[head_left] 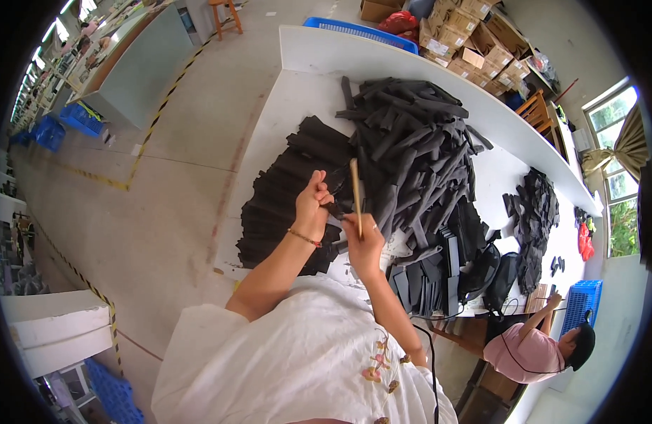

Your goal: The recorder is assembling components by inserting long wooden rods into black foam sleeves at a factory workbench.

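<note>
My left hand (313,205) is closed, its fingers curled round one end of a small black fabric piece (334,210). My right hand (364,239) grips a slim, light wooden stick (356,185) that points up and away from me; its fingertips are beside the other end of the fabric piece. Under and left of my hands, a row of overlapping black fabric pieces (273,201) is fanned out on the white table (264,120). Beyond my right hand lies a big heap of dark grey fabric strips (418,141).
Right of my hand stand stacked flat black pieces (428,286) and black bags (485,272). Another black pile (534,219) lies farther right, near a co-worker in pink (527,350). A raised white board (425,67) edges the table's far side, with cartons (474,42) behind. A black cable (433,367) hangs by my right arm.
</note>
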Action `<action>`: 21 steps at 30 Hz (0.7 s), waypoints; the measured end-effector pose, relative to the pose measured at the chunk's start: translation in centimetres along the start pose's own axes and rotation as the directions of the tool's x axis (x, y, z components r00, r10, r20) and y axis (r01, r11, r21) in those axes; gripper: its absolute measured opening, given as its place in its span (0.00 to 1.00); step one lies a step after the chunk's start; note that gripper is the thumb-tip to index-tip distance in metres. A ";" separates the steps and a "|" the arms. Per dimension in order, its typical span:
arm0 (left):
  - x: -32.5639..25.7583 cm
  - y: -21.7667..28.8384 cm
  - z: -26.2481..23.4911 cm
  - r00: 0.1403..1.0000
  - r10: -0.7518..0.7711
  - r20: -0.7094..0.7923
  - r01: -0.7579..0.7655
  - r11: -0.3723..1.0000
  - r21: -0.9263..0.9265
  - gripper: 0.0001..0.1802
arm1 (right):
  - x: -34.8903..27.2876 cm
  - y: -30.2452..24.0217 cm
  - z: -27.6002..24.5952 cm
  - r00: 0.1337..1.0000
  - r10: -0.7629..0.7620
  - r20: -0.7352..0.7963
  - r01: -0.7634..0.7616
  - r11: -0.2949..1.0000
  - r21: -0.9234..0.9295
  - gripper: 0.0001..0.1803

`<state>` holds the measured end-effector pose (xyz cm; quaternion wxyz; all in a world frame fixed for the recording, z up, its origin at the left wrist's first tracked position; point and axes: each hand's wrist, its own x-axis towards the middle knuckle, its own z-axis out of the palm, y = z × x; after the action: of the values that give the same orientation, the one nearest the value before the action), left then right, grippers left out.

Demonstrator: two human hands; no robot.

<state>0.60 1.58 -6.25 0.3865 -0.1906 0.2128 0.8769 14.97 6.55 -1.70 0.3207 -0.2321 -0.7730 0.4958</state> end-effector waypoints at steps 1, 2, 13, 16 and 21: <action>0.4 0.1 -1.3 0.999 -0.010 0.049 0.009 1.000 0.026 0.13 | 0.6 -0.1 0.4 0.997 -0.077 0.019 0.078 0.996 -0.032 0.04; 0.2 0.3 -1.0 0.999 -0.005 0.050 0.003 1.000 0.027 0.13 | 0.9 0.4 0.5 0.997 -0.081 0.021 0.081 0.996 -0.027 0.04; -4.3 -1.3 2.1 0.797 -0.450 0.404 -0.119 0.539 0.834 0.15 | 7.2 -1.5 -3.4 0.983 -0.155 -0.100 0.153 0.988 -0.024 0.01; -6.8 -3.8 1.0 0.828 -0.317 0.462 -0.191 0.615 0.765 0.17 | 9.1 -1.2 -3.8 0.943 -0.172 -0.284 0.199 0.978 0.068 0.02; -9.1 -3.2 -1.2 0.781 -0.498 0.377 -0.061 0.540 0.840 0.18 | 10.6 -1.6 -4.8 0.973 0.035 -0.230 0.022 0.970 0.243 0.07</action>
<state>8.94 -2.57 -3.45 0.5868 0.2590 0.4372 0.6304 11.17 16.07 4.01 0.4334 -0.2499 -0.6627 0.5573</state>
